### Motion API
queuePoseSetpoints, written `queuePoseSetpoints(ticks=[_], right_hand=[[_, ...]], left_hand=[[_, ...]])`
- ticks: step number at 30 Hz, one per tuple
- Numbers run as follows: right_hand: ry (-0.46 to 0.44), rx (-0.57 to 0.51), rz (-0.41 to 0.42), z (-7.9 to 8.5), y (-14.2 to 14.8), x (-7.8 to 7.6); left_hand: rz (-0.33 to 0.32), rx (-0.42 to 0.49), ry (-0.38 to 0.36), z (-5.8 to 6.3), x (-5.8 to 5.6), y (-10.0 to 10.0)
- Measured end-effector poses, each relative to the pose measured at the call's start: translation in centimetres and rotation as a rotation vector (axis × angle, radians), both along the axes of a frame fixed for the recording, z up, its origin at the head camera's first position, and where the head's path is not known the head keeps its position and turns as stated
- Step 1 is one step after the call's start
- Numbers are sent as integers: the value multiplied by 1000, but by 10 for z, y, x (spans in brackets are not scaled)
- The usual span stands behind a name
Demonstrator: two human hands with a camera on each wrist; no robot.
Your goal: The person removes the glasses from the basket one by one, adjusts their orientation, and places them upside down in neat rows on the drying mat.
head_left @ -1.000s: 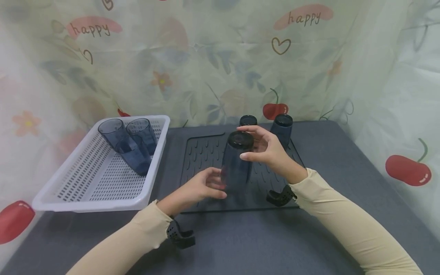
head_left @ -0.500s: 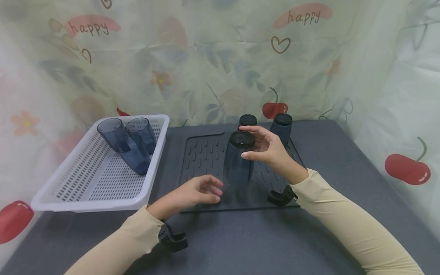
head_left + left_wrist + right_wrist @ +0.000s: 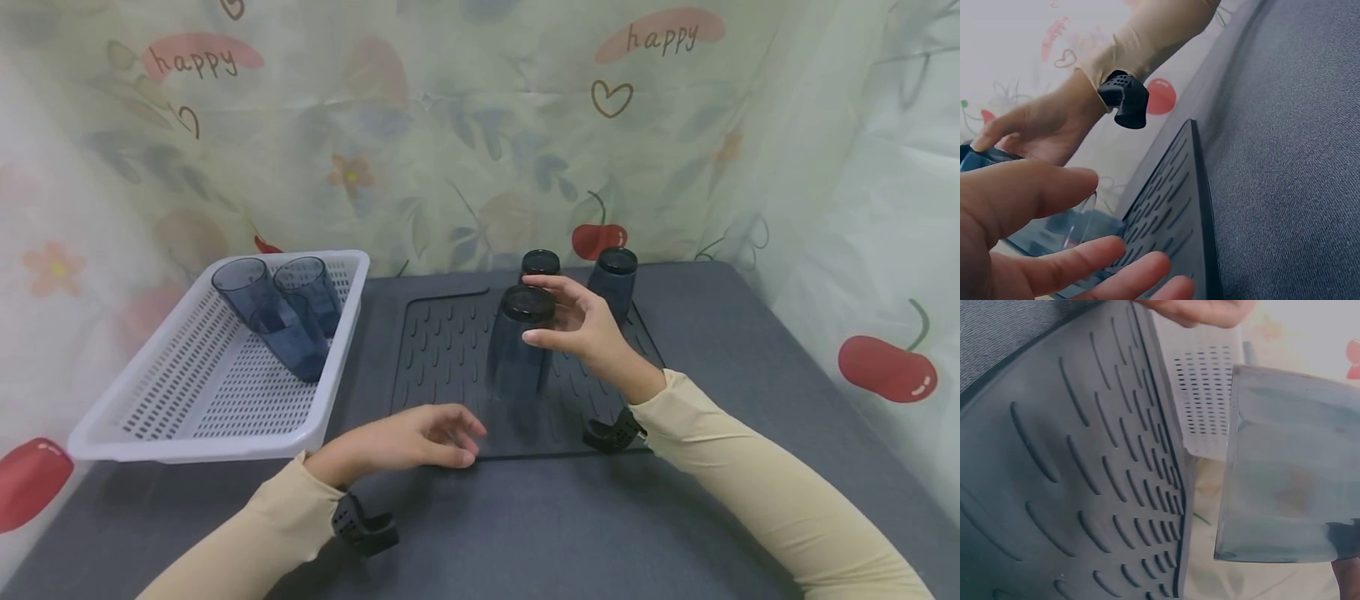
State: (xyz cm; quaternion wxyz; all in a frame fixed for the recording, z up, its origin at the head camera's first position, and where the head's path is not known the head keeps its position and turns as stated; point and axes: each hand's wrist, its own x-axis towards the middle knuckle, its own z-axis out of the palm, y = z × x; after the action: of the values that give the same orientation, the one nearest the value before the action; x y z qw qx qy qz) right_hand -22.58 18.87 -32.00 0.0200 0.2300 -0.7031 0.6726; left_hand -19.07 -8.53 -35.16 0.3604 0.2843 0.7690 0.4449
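Right hand point(image 3: 594, 332) pinches the inverted tumbler point(image 3: 516, 358) near its base, over the mat point(image 3: 442, 337), right of the basket point(image 3: 342, 358); can't tell if the rim touches. Left hand point(image 3: 405, 442) at the mat's near edge, fingers loosely parted, holding nothing. We'd expect the tumbler light, stiff, slippery if wet, fragile if glass. We'd grip its sides by the base.

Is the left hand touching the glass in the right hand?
Apart. The head view shows a strip of mat between the left hand and the glass.
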Motion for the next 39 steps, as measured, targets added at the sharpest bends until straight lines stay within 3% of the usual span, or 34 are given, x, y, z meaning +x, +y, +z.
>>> queuePoseSetpoints(ticks=[17,39], right_hand=[[23,55,-92,-6,-21,-13],[27,80,-144,20,-41,-47]], left_hand=[[-27,0,-18,-4,4,-6],[-46,0,-21,-2,2,-5]])
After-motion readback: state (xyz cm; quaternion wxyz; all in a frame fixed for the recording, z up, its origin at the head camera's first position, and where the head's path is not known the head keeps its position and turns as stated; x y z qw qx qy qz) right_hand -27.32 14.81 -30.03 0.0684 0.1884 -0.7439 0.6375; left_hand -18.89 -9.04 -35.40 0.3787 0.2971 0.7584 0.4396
